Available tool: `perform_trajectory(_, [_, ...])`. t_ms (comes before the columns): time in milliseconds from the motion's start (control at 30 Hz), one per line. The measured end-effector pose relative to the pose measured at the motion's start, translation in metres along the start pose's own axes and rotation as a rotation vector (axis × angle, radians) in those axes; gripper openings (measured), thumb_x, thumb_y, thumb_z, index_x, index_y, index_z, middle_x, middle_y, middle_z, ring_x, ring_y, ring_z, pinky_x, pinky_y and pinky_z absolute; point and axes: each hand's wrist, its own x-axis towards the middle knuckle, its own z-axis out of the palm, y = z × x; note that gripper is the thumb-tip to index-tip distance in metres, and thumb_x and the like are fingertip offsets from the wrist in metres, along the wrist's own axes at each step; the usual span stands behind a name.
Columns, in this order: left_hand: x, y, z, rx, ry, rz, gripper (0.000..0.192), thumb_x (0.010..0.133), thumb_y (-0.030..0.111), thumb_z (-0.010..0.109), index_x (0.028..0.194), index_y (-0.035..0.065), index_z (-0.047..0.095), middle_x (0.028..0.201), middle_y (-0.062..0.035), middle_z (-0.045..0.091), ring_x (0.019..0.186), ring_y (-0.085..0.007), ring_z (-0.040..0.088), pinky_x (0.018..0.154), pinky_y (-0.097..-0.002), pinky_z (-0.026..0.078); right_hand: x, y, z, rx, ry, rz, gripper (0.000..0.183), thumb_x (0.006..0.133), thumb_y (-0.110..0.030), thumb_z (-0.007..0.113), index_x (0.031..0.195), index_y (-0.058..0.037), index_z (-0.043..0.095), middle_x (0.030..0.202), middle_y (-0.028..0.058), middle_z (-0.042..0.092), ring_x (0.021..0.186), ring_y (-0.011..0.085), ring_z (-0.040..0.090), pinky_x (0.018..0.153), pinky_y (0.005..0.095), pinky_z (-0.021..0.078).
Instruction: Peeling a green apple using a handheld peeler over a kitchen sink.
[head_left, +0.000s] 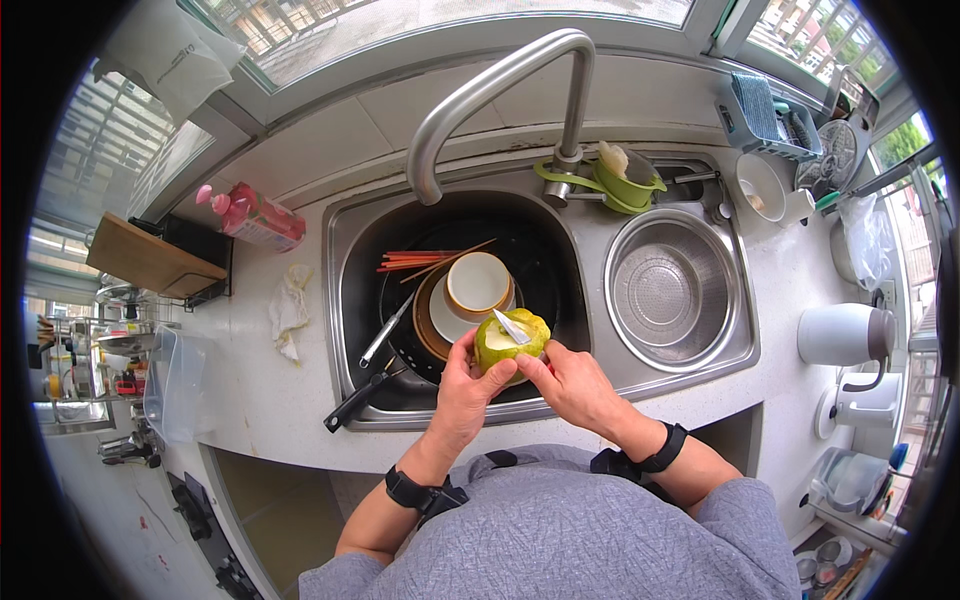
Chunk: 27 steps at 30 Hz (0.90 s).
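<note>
A partly peeled, yellow-green fruit (491, 351) is held in front of me over the near edge of the black-lined sink basin (360, 270). My left hand (471, 382) grips it from the left. On the right, my right hand (574, 382) has its fingers against the fruit and around a small knife, whose handle is mostly hidden. The pale knife blade (513, 328) lies across the bare top of the fruit. Beyond the fruit, a white cup with a brown rim (478, 281) stands among stacked bowls and a white plate (446, 319) in the basin.
Chopsticks (420, 259), a metal peeler-like utensil (388, 330) and a black pan handle (364, 397) lie at the basin's left. The faucet (480, 90) arches above. A steel colander (667, 289) sits right, a pink soap bottle (259, 217) and crumpled cloth (291, 311) left.
</note>
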Motion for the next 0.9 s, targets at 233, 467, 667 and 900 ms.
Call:
perform_trajectory(233, [0.002,-0.008,-0.001,0.024,0.042,0.051,0.068,0.081,0.008,0.074,0.132,-0.0032,0.030,0.128,-0.0123,0.045,0.116,-0.0191,0.051,0.097,-0.0309,0.048,0.001,0.005,0.003,-0.021,0.013,-0.026,0.054,0.095,-0.046,0.046,0.081,0.0057,0.055,0.066,0.0270,0.061,0.064,0.0455,0.061,0.059,0.0515,0.0482])
perform_trajectory(467, [0.001,0.001,-0.009,0.023,0.009,-0.026,0.069,0.082,0.008,0.073,0.133,0.0027,0.026,0.128,-0.0114,0.045,0.117,-0.0197,0.050,0.095,-0.0352,0.049,-0.001,0.005,0.000,-0.020,-0.037,-0.056,0.052,0.095,-0.043,0.046,0.082,0.0061,0.057,0.066,0.0267,0.061,0.065,0.0451,0.061,0.059,0.0514,0.0479])
perform_trajectory(667, [0.002,0.009,-0.023,-0.108,-0.115,-0.115,0.069,0.084,0.013,0.072,0.134,0.0050,0.026,0.130,-0.0111,0.045,0.119,-0.0227,0.050,0.095,-0.0394,0.050,-0.003,-0.005,-0.005,-0.017,-0.118,-0.012,0.058,0.092,-0.051,0.049,0.083,0.0054,0.059,0.067,0.0236,0.062,0.066,0.0417,0.063,0.061,0.0489,0.0495])
perform_trajectory(900, [0.002,0.007,-0.012,-0.076,-0.096,-0.087,0.075,0.081,0.012,0.074,0.139,0.0038,0.027,0.133,-0.0113,0.043,0.119,-0.0219,0.050,0.095,-0.0368,0.051,-0.005,-0.004,0.002,-0.037,-0.012,-0.020,0.060,0.090,-0.055,0.050,0.086,0.0046,0.059,0.068,0.0202,0.064,0.066,0.0398,0.065,0.061,0.0465,0.0515])
